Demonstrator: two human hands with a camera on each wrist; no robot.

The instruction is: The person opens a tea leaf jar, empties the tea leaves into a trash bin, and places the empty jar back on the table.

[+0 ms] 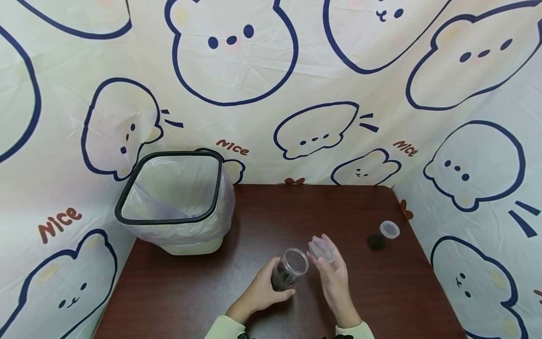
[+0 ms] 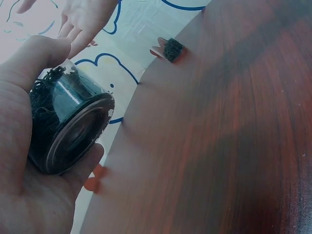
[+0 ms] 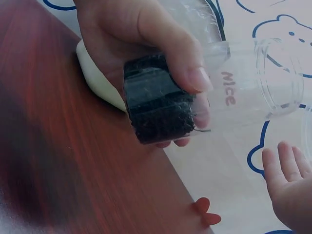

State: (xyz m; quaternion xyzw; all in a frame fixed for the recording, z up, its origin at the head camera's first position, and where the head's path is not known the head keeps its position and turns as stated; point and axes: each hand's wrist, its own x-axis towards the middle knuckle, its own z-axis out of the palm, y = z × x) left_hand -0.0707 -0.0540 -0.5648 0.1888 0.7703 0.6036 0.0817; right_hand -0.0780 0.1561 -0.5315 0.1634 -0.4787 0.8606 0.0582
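Note:
My left hand [image 1: 268, 287] grips a clear plastic jar [image 1: 290, 269], fingers and thumb around its lower part. Dark, thin dried strands [image 3: 158, 100] fill about the lower half of the jar; above them its wall is see-through. The jar's mouth is uncovered and tilts toward the right hand. Close by on the right, my right hand [image 1: 336, 282] holds a round clear lid [image 1: 322, 250] between thumb and fingers, apart from the jar's rim. Only the lid's edge [image 3: 308, 131] enters the right wrist view.
A second clear jar [image 1: 389, 230] with dark contents [image 1: 376, 241] stands at the table's right side. On the back left sits a bin [image 1: 192, 248] with a black rim and a pale liner bag. Printed cloth [image 1: 262, 127] hangs behind the brown table [image 1: 178, 301].

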